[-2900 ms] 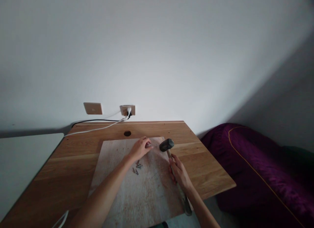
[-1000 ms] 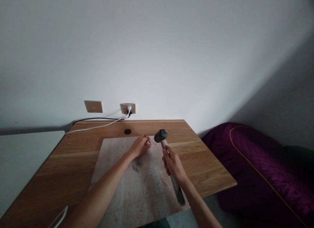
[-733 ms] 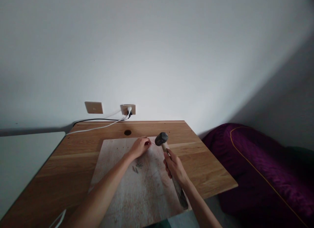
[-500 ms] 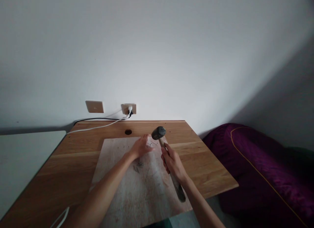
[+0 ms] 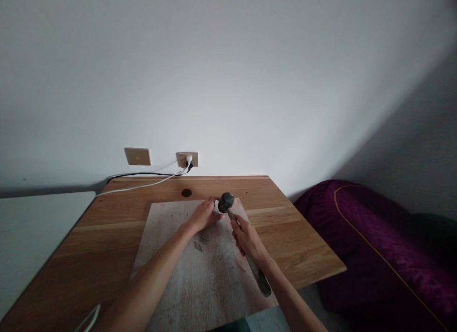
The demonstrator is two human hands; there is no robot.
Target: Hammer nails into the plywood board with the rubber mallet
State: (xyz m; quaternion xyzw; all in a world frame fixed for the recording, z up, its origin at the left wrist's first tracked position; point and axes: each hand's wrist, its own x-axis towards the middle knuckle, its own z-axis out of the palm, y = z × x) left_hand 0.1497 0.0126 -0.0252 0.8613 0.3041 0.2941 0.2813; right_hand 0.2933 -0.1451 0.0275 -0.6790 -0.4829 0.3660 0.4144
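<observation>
one hammer (image 5: 226, 202), dark head, tilted handle, over the far right part of the board (image 5: 193, 284); right hand (image 5: 249, 240) grips its handle. left hand (image 5: 205, 215), thumb and fingers parted, sits beside the hammer head; whether anything lies between them is unclear. small metal pieces (image 5: 201, 243) lie nearer on the board. wooden bench (image 5: 296, 236) beneath; wall socket (image 5: 181, 159), far left; purple fabric (image 5: 357, 256), right.

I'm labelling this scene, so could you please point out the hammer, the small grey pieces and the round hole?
Hammer (image 5: 226, 203), head camera view: its dark striking end.
Small grey pieces (image 5: 203, 239), head camera view: the upper cluster.
Round hole (image 5: 186, 193), head camera view: its dark middle.
</observation>
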